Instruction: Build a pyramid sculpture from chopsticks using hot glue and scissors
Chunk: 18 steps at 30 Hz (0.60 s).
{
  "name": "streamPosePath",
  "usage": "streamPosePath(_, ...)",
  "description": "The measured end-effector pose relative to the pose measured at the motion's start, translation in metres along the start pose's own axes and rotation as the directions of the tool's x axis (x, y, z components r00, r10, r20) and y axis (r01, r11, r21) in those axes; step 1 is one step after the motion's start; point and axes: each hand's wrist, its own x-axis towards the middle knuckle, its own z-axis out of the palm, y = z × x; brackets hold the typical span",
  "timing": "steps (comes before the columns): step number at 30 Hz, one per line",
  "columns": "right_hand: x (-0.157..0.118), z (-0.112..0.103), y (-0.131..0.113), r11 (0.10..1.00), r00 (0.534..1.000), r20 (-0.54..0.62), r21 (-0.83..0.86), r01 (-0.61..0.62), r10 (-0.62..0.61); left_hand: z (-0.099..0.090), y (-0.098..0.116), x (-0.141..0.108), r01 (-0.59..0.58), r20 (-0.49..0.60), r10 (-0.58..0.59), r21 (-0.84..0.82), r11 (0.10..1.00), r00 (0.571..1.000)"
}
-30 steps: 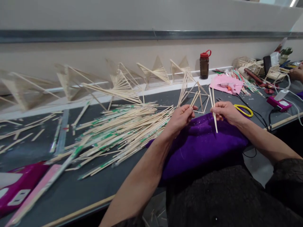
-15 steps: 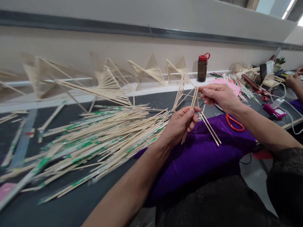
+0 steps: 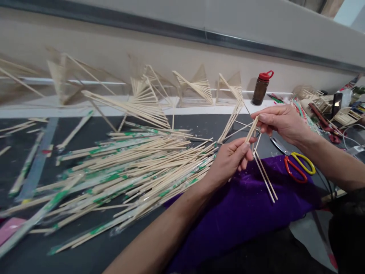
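Thin wooden sticks (image 3: 252, 129) slant upward between my two hands. My left hand (image 3: 232, 158) is closed around their lower part, thumb on top. At their upper ends, my right hand (image 3: 281, 121) pinches the tips between thumb and fingers. Just behind stands a partly built stick frame (image 3: 232, 120), near the fingers; whether the held sticks touch it I cannot tell. Two more sticks (image 3: 265, 177) lie on the purple cloth (image 3: 228, 224) below my hands. A wide pile of chopsticks (image 3: 137, 163), some in clear and green wrappers, spreads left of my left hand.
Scissors (image 3: 293, 161) with red and yellow handles lie at the cloth's right. A red-lidded bottle (image 3: 260, 89) stands by the wall. Twisted stick models (image 3: 194, 87) line the back. At left lies a clear ruler (image 3: 38, 160); small stick pieces and a phone (image 3: 336, 102) sit far right.
The view has turned, so things sit differently in the frame. The scissors now show fully beside my right forearm. Both hands keep their hold on the sticks, which now lean more to the right.
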Motion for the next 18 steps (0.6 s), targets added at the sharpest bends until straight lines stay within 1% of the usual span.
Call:
streamPosePath(4,0.006,-0.001,-0.001,1.0,1.0,0.022,-0.006,-0.006,0.006,0.0,0.004,0.004,0.024,0.016,-0.024,-0.031,0.999,1.0)
streamPosePath(8,0.01,-0.002,-0.003,1.0,0.998,0.054,-0.016,0.013,-0.012,0.005,0.009,0.007,0.074,0.052,-0.07,-0.072,0.995,0.996)
streamPosePath(11,0.02,-0.007,-0.008,1.0,0.998,0.055,0.018,0.021,-0.022,0.006,0.009,0.009,0.112,0.049,-0.106,-0.125,0.986,0.993)
streamPosePath(13,0.032,-0.014,-0.012,0.997,0.999,0.0,0.069,0.033,-0.033,0.001,0.006,0.009,0.134,0.035,-0.13,-0.163,0.977,0.991)
streamPosePath(15,0.047,-0.025,-0.013,0.99,0.996,-0.081,0.128,0.051,-0.04,-0.009,0.001,0.009,0.162,0.002,-0.165,-0.201,0.966,0.986)
streamPosePath(17,0.063,-0.035,-0.01,0.986,0.988,-0.154,0.16,0.05,-0.026,-0.022,-0.006,0.008,0.207,-0.058,-0.228,-0.249,0.946,0.972)
streamPosePath(18,0.07,-0.04,-0.007,0.984,0.983,-0.183,0.173,0.046,-0.014,-0.028,-0.009,0.007,0.235,-0.1,-0.272,-0.284,0.93,0.957)
